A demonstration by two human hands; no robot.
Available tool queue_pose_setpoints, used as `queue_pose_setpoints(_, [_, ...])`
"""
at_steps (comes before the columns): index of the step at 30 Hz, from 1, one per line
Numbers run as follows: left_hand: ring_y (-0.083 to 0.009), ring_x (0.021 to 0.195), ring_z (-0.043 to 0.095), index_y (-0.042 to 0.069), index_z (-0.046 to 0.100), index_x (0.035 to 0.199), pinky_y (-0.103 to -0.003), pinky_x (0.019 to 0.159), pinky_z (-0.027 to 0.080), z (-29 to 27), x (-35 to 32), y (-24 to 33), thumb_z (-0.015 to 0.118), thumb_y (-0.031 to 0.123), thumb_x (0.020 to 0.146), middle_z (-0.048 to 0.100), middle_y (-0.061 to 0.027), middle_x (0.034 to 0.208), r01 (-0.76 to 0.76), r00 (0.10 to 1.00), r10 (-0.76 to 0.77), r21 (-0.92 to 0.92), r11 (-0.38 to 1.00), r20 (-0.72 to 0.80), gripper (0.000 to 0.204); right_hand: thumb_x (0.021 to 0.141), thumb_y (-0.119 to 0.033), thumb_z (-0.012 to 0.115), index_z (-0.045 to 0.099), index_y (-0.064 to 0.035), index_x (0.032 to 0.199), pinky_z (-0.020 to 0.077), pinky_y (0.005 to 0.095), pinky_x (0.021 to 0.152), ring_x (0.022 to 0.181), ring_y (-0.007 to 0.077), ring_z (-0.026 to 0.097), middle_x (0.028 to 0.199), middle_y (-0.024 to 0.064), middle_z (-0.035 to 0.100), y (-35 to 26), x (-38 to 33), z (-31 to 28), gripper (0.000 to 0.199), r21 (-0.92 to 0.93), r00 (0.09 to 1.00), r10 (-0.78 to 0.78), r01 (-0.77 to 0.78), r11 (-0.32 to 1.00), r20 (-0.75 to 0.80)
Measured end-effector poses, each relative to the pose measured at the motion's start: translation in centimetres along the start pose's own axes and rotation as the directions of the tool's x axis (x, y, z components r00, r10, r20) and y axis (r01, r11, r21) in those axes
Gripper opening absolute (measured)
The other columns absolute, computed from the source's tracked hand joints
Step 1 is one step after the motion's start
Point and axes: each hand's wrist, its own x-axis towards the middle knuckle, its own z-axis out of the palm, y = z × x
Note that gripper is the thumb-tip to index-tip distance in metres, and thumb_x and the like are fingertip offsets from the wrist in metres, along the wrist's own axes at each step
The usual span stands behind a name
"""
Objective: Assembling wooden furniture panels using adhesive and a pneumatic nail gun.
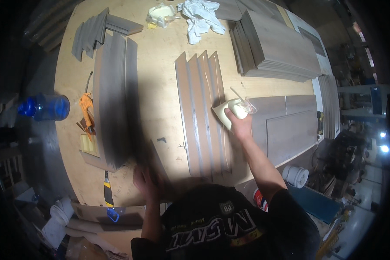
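My right hand (241,125) is closed around a clear plastic bag of cream-white glue (224,113). The bag's narrow end points left, at the rightmost of several long brown boards (195,117) with grey edges, lying side by side. A thin pale bead of glue (224,143) runs along that rightmost board. Near the table's front edge is my left hand (145,183), low and in shadow. A narrow grey board (157,158) lies just beyond it. Shadow and blur hide the left fingers, so I cannot tell whether they grip anything.
Grey panels are stacked at the left (112,99) and far right (281,43), with a flat panel (292,134) right. An orange tool (86,110), a blue water jug (52,107) and a yellow-black knife (108,195) are leftward. A white cloth (200,19) lies at the back.
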Motion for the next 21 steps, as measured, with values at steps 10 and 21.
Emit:
queue_pose_setpoints(10, [-0.0462, 0.138, 0.042, 0.006, 0.056, 0.138, -0.061, 0.107, 0.038, -0.8, 0.1, 0.7, 0.073, 0.029, 0.085, 0.045, -0.0237, 0.15, -0.047, 0.999, 0.047, 0.002, 0.999, -0.018, 0.061, 0.081, -0.023, 0.087, 0.037, 0.0081, 0.15, 0.05, 0.031, 0.097, 0.11, 0.0175, 0.064, 0.118, 0.012, 0.067, 4.7, -8.3, -3.5, 0.091, -0.02, 0.995, 0.068, -0.066, 0.998, 0.074])
queue_pose_setpoints(21, [-0.0432, 0.139, 0.043, 0.009, 0.058, 0.138, -0.056, 0.11, 0.037, 0.2, 0.0, -0.3, 0.071, 0.035, 0.085, 0.045, -0.0196, 0.153, -0.056, 0.997, 0.058, 0.045, 0.997, -0.05, 0.06, 0.083, -0.025, 0.085, 0.063, 0.0053, 0.121, 0.0525, 0.0332, 0.093, 0.103, 0.019, 0.068, 0.11, 0.0125, 0.073, 5.8, -16.6, -6.6, 0.054, -0.148, 0.98, 0.178, -0.164, 0.975, 0.093])
